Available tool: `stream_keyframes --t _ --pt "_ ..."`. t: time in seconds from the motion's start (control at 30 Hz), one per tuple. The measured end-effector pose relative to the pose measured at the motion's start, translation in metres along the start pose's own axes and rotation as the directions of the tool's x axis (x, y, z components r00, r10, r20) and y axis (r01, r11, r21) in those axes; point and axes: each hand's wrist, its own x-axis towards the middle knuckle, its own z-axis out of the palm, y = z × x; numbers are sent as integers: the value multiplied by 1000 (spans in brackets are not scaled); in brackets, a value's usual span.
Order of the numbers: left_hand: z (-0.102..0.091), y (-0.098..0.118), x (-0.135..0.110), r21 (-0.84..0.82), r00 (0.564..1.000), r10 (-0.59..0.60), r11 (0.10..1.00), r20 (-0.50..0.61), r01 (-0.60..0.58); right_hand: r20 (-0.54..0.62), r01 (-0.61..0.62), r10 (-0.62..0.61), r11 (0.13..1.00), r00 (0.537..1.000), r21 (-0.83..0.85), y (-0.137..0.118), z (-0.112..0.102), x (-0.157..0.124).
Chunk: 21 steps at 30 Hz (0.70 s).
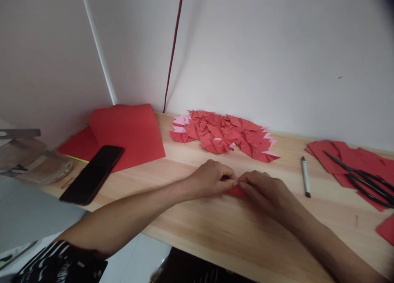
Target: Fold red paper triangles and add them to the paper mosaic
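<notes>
A small piece of red paper [236,191] is pinched between my two hands, low over the wooden table. My left hand [213,178] closes thumb and fingers on its left side. From the right, my right hand [261,189] grips it too, the fingertips of both hands almost touching. Most of the paper is hidden behind the fingers, so its folds cannot be made out. Just beyond my hands lies a spread of folded red paper pieces [221,131], with pink ones showing at the edges.
Large red sheets [132,131] and a black phone [94,174] lie at the left, near a clear container [40,164]. At the right are a marker pen [305,177], cut red paper [331,151] and black-handled scissors [363,178]. A wall rises behind the table [191,229].
</notes>
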Motion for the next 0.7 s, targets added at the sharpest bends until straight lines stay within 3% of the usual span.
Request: stream_keyframes --t 0.27,0.43,0.5,0.6,0.7 --pt "2 5 -2 89 1000 13 996 -21 -11 38 -66 67 998 997 -22 6 0 0" --pt "7 -2 -2 268 997 65 962 -48 -50 -36 -45 42 994 998 -97 9 2 2" --pt "10 -5 -2 434 989 143 894 -49 -108 -59 -18 9 989 998 -148 11 2 3" --pt "14 -4 -5 673 961 277 709 5 -208 -63 9 -23 977 998 -211 17 2 3" --pt "22 -1 -9 782 939 341 572 48 -248 -31 16 -25 967 999 -255 27 0 3"
